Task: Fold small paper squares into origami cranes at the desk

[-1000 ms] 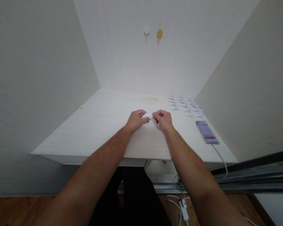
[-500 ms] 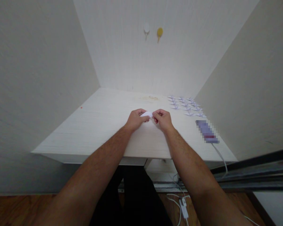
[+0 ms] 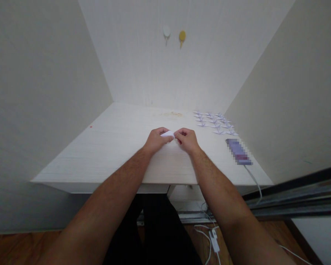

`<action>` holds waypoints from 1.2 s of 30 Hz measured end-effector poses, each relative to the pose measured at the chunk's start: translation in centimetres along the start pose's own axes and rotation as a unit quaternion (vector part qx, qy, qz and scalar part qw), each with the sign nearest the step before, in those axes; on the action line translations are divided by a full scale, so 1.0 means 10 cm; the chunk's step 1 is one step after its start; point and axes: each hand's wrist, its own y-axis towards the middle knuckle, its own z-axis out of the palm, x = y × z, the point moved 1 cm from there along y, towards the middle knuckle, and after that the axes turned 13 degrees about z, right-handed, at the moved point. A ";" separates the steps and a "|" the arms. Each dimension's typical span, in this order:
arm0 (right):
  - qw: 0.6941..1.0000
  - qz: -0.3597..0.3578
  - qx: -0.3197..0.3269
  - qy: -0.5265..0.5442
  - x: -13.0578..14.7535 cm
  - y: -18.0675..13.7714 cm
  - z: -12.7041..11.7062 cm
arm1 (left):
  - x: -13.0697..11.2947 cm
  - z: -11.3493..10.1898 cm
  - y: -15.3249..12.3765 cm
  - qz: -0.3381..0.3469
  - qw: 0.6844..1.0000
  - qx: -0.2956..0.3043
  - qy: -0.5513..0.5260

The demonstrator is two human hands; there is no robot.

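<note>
A small folded piece of pale paper [image 3: 167, 134] is held between my two hands, just above the white desk [image 3: 107, 147]. My left hand [image 3: 156, 140] grips its left side, with the thumb in front and the fingers behind. At its right end, my right hand [image 3: 187, 139] pinches the edge between thumb and fingertips. The paper's finer folds are too small to make out, and my fingers cover part of it. Several pale folded paper cranes [image 3: 213, 122] stand in rows beyond my right hand.
A phone [image 3: 238, 151], blurred out, lies on the right of the desk with a white cable [image 3: 254, 176] running over the edge. Walls enclose the desk on three sides. Two hooks, one white [image 3: 166, 32] and one yellow [image 3: 182, 36], hang on the back wall. A power strip [image 3: 214, 240] rests on the floor.
The whole view has shifted slightly, so everything sits a little further left. Both hands keep hold of the paper, with only a slight shift of the fingers.
</note>
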 end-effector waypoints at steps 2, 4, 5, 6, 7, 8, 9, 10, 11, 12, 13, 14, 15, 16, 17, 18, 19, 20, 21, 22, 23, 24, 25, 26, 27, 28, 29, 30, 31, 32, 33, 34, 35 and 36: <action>1.000 -0.008 0.000 -0.008 -0.01 0.00 0.00 | 0.01 0.01 0.00 0.000 1.000 0.002 -0.022; 1.000 -0.013 0.003 -0.010 -0.02 0.01 0.00 | 0.03 0.01 0.01 -0.002 0.999 -0.005 -0.032; 1.000 -0.016 0.005 -0.009 -0.02 0.01 0.00 | 0.04 0.01 0.02 -0.003 0.999 -0.011 -0.034; 1.000 -0.017 0.006 -0.009 -0.02 0.01 -0.01 | 0.05 0.02 0.02 -0.005 0.999 -0.016 -0.036; 1.000 -0.019 0.006 -0.010 -0.02 0.01 -0.01 | 0.06 0.02 0.03 -0.005 0.999 -0.020 -0.037; 1.000 -0.020 0.005 -0.011 -0.02 0.01 -0.01 | 0.07 0.02 0.03 -0.004 0.999 -0.023 -0.036; 1.000 -0.022 0.002 -0.013 -0.02 0.01 -0.01 | 0.07 0.02 0.03 -0.004 0.999 -0.026 -0.033; 1.000 -0.024 0.000 -0.016 -0.02 0.01 -0.01 | 0.07 0.01 0.03 -0.004 0.999 -0.029 -0.030; 1.000 -0.025 -0.002 -0.017 -0.03 0.02 -0.01 | 0.07 0.01 0.03 -0.005 0.999 -0.031 -0.027; 1.000 -0.026 -0.004 -0.017 -0.03 0.02 -0.01 | 0.07 0.01 0.03 -0.005 0.999 -0.032 -0.023; 1.000 -0.027 -0.005 -0.016 -0.03 0.02 -0.01 | 0.07 0.01 0.02 -0.005 0.999 -0.031 -0.018; 0.999 -0.028 -0.006 -0.015 -0.04 0.03 -0.01 | 0.06 0.00 0.02 -0.003 1.000 -0.028 -0.011; 0.999 -0.028 -0.007 -0.015 -0.04 0.03 0.00 | 0.05 0.00 0.02 -0.001 1.000 -0.022 0.000; 0.999 -0.029 -0.007 -0.015 -0.04 0.03 0.00 | 0.05 0.00 0.02 0.003 1.000 -0.014 0.012; 0.999 -0.030 -0.008 -0.017 -0.04 0.03 0.00 | 0.04 0.00 0.02 0.006 1.000 -0.008 0.024; 0.999 -0.032 -0.009 -0.019 -0.04 0.03 0.00 | 0.04 0.00 0.01 0.008 0.999 -0.003 0.033; 0.999 -0.034 -0.010 -0.021 -0.04 0.03 0.00 | 0.04 -0.01 0.01 0.010 0.999 -0.002 0.038; 0.999 -0.037 -0.011 -0.023 -0.04 0.02 -0.01 | 0.04 -0.01 0.01 0.010 0.999 -0.003 0.039; 0.999 -0.040 -0.011 -0.025 -0.04 0.02 -0.01 | 0.04 -0.01 0.01 0.010 0.999 -0.004 0.039; 0.999 -0.043 -0.010 -0.025 -0.04 0.02 -0.01 | 0.05 -0.01 0.01 0.010 0.999 -0.006 0.038; 0.999 -0.046 -0.009 -0.025 -0.04 0.02 -0.01 | 0.05 -0.01 0.01 0.010 0.999 -0.007 0.039; 0.999 -0.048 -0.007 -0.024 -0.04 0.03 -0.01 | 0.05 -0.01 0.01 0.010 0.999 -0.007 0.039; 0.999 -0.049 -0.004 -0.023 -0.04 0.03 -0.01 | 0.05 0.00 0.01 0.010 0.999 -0.006 0.038; 0.999 -0.048 -0.002 -0.021 -0.04 0.03 -0.01 | 0.05 0.00 0.01 0.007 0.999 -0.004 0.034; 0.999 -0.046 0.001 -0.018 -0.04 0.03 -0.01 | 0.04 0.00 0.01 0.003 1.000 -0.002 0.026; 0.999 -0.044 0.003 -0.015 -0.04 0.03 -0.01 | 0.04 0.00 0.01 -0.002 1.000 0.000 0.016; 0.999 -0.040 0.005 -0.013 -0.04 0.03 -0.01 | 0.04 0.01 0.00 -0.007 1.000 0.003 0.007; 0.999 -0.038 0.006 -0.011 -0.04 0.03 -0.01 | 0.03 0.01 0.00 -0.012 1.000 0.006 0.000; 0.999 -0.035 0.005 -0.009 -0.04 0.02 -0.01 | 0.03 0.01 0.00 -0.014 1.000 0.007 -0.004; 0.999 -0.033 0.003 -0.008 -0.04 0.02 0.00 | 0.03 0.01 0.00 -0.014 1.000 0.007 -0.005; 0.999 -0.031 0.001 -0.007 -0.04 0.03 0.00 | 0.03 0.01 0.00 -0.013 1.000 0.007 -0.003; 0.999 -0.031 -0.001 -0.007 -0.05 0.03 0.00 | 0.03 0.01 0.00 -0.012 1.000 0.006 0.000; 0.999 -0.032 -0.003 -0.008 -0.05 0.03 0.00 | 0.03 0.00 0.00 -0.009 1.000 0.005 0.003; 0.999 -0.033 -0.004 -0.010 -0.05 0.03 0.00 | 0.03 0.00 0.00 -0.008 1.000 0.002 0.004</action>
